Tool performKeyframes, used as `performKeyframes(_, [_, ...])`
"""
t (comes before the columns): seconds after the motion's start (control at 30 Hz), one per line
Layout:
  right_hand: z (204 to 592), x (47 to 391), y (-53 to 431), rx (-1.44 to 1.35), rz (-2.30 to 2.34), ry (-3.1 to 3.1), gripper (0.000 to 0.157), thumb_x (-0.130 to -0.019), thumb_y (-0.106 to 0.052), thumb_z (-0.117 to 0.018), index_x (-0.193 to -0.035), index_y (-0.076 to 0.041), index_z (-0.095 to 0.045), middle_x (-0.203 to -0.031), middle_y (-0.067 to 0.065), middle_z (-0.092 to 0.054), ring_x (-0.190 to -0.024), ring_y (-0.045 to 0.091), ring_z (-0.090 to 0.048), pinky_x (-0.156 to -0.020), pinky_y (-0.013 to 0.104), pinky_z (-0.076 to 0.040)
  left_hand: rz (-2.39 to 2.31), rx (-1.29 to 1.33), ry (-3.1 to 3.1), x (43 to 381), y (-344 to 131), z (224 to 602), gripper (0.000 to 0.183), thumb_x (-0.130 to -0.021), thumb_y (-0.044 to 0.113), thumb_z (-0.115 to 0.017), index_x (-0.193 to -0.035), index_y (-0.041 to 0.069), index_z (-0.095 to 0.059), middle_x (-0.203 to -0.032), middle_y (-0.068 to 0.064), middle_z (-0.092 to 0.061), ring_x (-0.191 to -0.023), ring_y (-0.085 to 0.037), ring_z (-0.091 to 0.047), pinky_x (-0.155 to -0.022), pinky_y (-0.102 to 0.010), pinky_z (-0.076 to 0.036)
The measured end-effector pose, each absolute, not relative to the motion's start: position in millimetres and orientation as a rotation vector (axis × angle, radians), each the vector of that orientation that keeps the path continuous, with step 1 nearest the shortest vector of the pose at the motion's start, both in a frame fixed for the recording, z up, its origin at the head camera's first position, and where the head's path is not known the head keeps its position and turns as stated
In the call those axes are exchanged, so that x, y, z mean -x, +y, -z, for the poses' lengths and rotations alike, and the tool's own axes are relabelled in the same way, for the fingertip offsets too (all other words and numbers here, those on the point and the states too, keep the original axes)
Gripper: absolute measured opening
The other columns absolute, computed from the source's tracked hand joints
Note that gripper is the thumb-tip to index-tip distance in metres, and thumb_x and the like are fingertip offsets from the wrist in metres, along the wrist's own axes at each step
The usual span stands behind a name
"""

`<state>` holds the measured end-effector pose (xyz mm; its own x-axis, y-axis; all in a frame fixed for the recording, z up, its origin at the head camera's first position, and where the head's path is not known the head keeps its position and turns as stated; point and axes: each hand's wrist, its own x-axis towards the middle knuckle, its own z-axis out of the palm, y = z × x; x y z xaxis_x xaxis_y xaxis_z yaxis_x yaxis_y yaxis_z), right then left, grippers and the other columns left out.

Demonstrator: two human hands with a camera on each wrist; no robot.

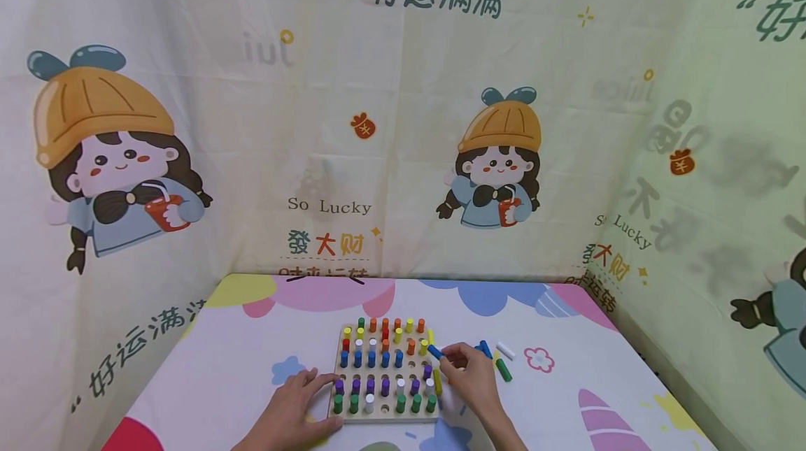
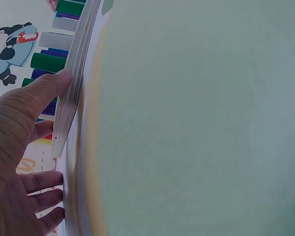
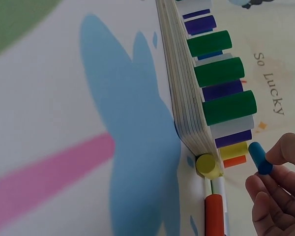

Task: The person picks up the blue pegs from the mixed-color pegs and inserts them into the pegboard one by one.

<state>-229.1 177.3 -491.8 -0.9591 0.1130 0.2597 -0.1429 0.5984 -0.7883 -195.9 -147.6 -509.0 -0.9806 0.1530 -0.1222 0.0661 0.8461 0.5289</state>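
Observation:
A square wooden pegboard (image 1: pixel 385 417) lies on the table with rows of coloured pegs upright in it. My left hand (image 1: pixel 292 402) rests at its left side, the thumb (image 2: pixel 59 81) pressing the board's edge and the other fingers loosely extended. Over the right edge, my right hand (image 1: pixel 469 370) pinches a blue peg (image 3: pixel 258 156) between thumb and fingertips. The peg is tilted, close to a yellow peg (image 1: pixel 425 347) in the board. Several holes in the right part of the middle rows are bare.
Loose pegs lie right of the board, among them a green peg (image 1: pixel 504 370) and a white peg (image 1: pixel 506 351). An olive-yellow peg (image 1: pixel 438 382) lies against the board's right side. Printed cloth walls (image 1: pixel 403 157) enclose the table's back and sides.

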Motion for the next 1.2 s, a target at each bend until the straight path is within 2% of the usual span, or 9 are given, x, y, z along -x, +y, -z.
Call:
performKeyframes(0.6, [486,229,169,-0.184,-1.306,-2.572,0.009,-0.089,-0.009,-0.076,-0.097,-0.008,-0.074,-0.085,-0.002,-0.071,-0.077,0.011,-0.063,-0.070,0.021,-0.054,-0.815,-0.149,2.860,194,-146,507,0.081,-0.069,0.071,-0.080,-0.137,0.030,-0.063,-0.149,-0.018,-0.051,-0.134,-0.051,-0.044,-0.096,-0.080,-0.039])
performKeyframes(1.2, [488,236,161,-0.273,-1.223,-2.611,0.008,-0.089,-0.015,-0.077,-0.096,-0.010,-0.076,-0.082,-0.006,-0.071,-0.073,0.007,-0.063,-0.068,0.022,-0.053,-0.807,-0.165,2.863,195,-146,507,0.079,-0.070,0.070,-0.080,-0.136,0.031,-0.063,-0.149,-0.018,-0.051,-0.134,-0.050,-0.045,-0.096,-0.080,-0.040])
